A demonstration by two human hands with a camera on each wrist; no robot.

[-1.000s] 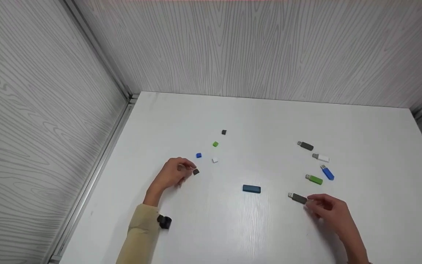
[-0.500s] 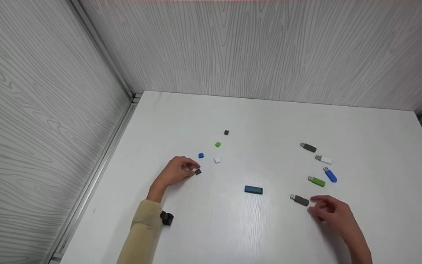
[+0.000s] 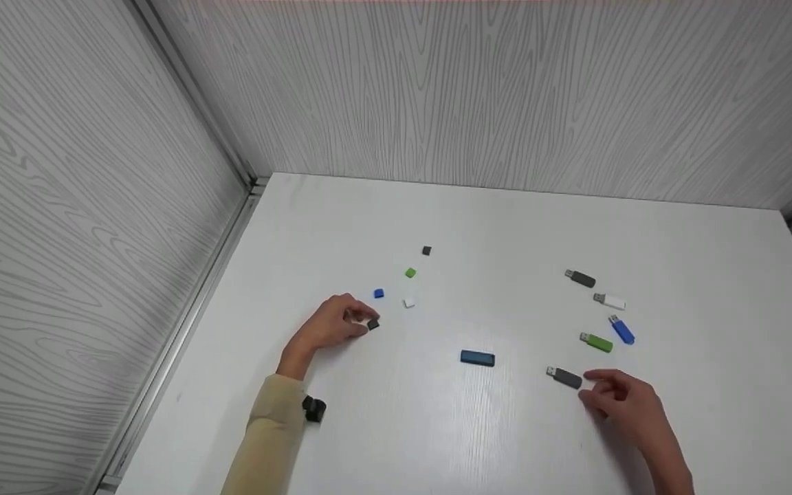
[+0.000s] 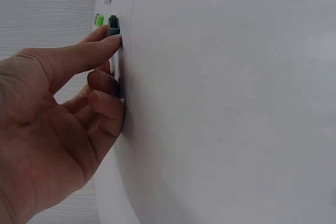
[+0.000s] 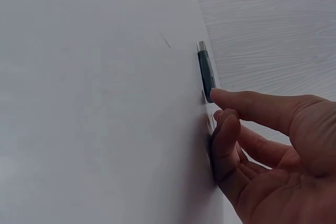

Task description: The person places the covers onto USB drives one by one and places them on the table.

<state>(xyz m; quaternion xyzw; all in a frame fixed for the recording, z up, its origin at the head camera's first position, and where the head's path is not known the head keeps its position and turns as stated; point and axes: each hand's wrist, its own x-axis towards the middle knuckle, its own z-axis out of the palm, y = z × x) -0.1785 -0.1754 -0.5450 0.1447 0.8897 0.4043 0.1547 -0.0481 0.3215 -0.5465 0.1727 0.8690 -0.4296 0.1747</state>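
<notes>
At left in the head view, my left hand (image 3: 331, 323) pinches a small dark cap (image 3: 373, 324) between thumb and index finger, low over the white table. The left wrist view has this cap (image 4: 113, 24) at the thumb tip, its hollow end showing. My right hand (image 3: 633, 405) rests by the rear end of a dark USB stick (image 3: 565, 377), thumb and index finger spread apart. In the right wrist view the thumb tip overlaps the end of that stick (image 5: 206, 72); whether it touches, I cannot tell.
Black (image 3: 426, 251), green (image 3: 410, 273), blue (image 3: 379, 293) and white (image 3: 408, 303) caps lie beyond my left hand. A teal case (image 3: 478, 358) lies between the hands. Dark (image 3: 581, 278), white (image 3: 610, 301), blue (image 3: 622, 330) and green (image 3: 597, 342) sticks lie at right.
The left thumb and index finger have closed on the dark cap. My right fingertips have drawn back slightly from the dark stick and parted. The head view has shifted a little.
</notes>
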